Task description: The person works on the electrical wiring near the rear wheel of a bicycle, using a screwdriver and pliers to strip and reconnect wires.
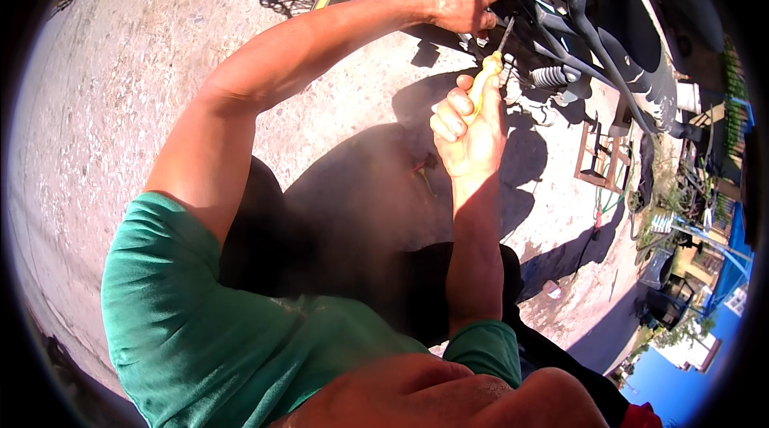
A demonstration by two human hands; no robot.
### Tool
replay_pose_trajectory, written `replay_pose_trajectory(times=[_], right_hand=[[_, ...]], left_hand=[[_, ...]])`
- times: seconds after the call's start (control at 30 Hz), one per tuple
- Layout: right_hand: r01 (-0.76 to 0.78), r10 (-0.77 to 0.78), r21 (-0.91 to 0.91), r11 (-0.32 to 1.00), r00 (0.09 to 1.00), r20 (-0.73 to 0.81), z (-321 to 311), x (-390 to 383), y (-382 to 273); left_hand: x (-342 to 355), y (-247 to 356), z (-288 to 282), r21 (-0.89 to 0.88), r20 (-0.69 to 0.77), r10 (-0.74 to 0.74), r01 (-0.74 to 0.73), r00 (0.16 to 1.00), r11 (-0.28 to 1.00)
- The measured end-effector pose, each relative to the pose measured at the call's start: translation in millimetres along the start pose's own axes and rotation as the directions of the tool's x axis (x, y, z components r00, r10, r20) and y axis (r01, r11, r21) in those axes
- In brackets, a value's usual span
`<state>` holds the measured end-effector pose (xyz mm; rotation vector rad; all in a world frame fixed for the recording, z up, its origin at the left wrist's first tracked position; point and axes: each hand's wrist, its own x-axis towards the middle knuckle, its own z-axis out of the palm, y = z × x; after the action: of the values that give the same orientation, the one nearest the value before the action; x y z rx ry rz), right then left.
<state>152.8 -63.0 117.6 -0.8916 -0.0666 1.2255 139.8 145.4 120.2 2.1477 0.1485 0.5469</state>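
Here the right hand (471, 133) is holding a screwdriver with a yellow handle and thin metal shaft (485, 80), fingers wrapping the grip closely, apparently so the shaft is staying free and pointing up at the dark, curved tubular metal vehicle frame (589, 32). Just above, the left hand (466, 8) is bending in beside those tubes, perhaps for steadying something there; its fingertips are hiding, so I can't tell what it's gripping. The grey ribbed cylindrical part (549, 76) is sitting to the screwdriver's right.
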Motion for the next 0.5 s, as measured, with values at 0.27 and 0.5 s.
replay_pose_trajectory(times=[0.27,0.5], right_hand=[[0.026,-0.318,-0.735,0.677,0.911,-0.261,-5,1,-8],[-0.205,0.102,0.455,0.867,0.965,0.24,-27,14,-11]], left_hand=[[0,-12,-1,-0.01,0.08,-0.049,0.05,0.996,0.999],[3,-5,-1,0.008,0.075,-0.021,0.02,0.997,1.0]])
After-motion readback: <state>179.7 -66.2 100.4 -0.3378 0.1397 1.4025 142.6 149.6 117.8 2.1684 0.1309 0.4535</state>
